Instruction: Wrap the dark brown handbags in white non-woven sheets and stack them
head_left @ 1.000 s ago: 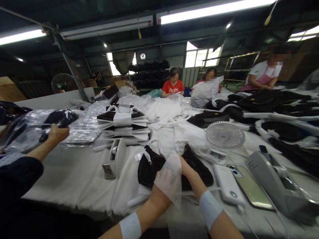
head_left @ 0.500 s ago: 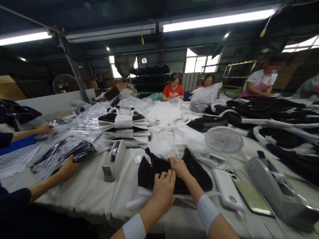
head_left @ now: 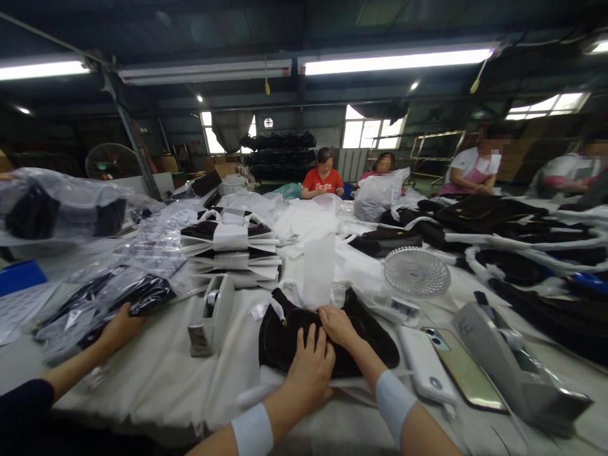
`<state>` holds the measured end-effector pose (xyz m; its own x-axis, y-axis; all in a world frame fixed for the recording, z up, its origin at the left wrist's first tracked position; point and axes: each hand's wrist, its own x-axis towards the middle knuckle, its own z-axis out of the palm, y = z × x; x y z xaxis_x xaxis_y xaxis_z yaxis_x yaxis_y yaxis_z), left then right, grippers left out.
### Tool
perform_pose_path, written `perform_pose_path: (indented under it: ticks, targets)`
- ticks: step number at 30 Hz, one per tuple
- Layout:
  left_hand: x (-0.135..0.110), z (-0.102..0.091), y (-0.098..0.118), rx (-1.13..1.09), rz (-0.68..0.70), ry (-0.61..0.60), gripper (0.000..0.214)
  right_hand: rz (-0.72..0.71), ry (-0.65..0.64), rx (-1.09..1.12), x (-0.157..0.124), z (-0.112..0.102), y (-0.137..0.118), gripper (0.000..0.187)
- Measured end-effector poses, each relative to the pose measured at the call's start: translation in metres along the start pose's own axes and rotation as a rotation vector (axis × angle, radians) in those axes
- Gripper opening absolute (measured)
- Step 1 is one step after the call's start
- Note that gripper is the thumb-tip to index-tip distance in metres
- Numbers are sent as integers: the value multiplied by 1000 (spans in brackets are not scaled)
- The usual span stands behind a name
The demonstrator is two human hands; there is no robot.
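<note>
A dark handbag (head_left: pixel 375 345) lies flat before me, its handle wrapped in white and a small gold zipper pull near its left corner. My left hand (head_left: pixel 311 364) rests on the front of the bag, palm down with its fingers spread. My right hand (head_left: pixel 336 325) has its fingers closed at the bag's top edge, around the zipper line. Just behind those fingers a white paper sheet (head_left: pixel 318 269) stands upright; whether the hand pinches it or it stands in the bag is hidden. White wrapping sticks out under the bag.
A tape dispenser (head_left: pixel 211 316) and stacked bags with paper (head_left: pixel 230 237) stand left. Rightward are a round fan (head_left: pixel 416 272), a white power bank (head_left: pixel 426 364), a phone (head_left: pixel 465 367) and a larger dispenser (head_left: pixel 520 367). A co-worker's hand (head_left: pixel 121 326) touches a plastic-wrapped bag (head_left: pixel 107 304).
The white sheet now stands up behind the bag. My left fingers have spread flatter. At left, a plastic-wrapped bag is now raised, where the co-worker's other hand was low before.
</note>
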<state>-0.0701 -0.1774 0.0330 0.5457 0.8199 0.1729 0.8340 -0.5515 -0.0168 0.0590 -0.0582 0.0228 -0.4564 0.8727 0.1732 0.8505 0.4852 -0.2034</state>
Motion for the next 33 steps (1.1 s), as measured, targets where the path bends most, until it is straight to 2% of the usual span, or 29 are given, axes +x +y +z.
perform_pose_path:
  ticks: [3, 6, 9, 11, 13, 14, 17, 18, 20, 23, 27, 30, 33]
  targets:
    - [-5, 4, 2, -51, -49, 14, 87, 39, 42, 78, -2, 2, -1, 32]
    - [-5, 5, 2, -57, -53, -6, 83, 177, 142, 156, 5, -4, 11, 38]
    - [-3, 7, 1, -86, -40, -30, 80, 340, 268, 231, 29, -27, 31, 49]
    - [-3, 9, -1, -108, -35, -33, 80, 349, 298, 420, 53, -47, 41, 69]
    - [-2, 11, -2, -123, -36, -28, 79, 258, 228, 666, 74, -65, 44, 86]
    - [-1, 12, -3, -129, -36, -25, 79, 198, 154, 763, 81, -73, 43, 88]
    - [0, 14, -5, -137, -28, -23, 79, 78, -52, 869, 85, -86, 36, 71]
    - [0, 15, -6, -132, -26, -25, 79, 61, -80, 875, 79, -87, 34, 60]
    - [0, 14, -6, -116, -28, -35, 78, 38, -56, 846, 56, -89, 30, 43]
    - [-2, 10, -5, -112, -25, -61, 79, -10, -22, 697, 7, -86, 25, 33]
    - [5, -4, -4, -120, -47, -90, 80, -58, -65, 644, -52, -73, 17, 36]
    - [14, -14, -11, -125, -60, -118, 75, -82, 1, 672, -73, -60, 12, 41]
    - [15, -8, -22, -125, 9, -127, 79, -189, 77, 579, -85, -50, 5, 49]
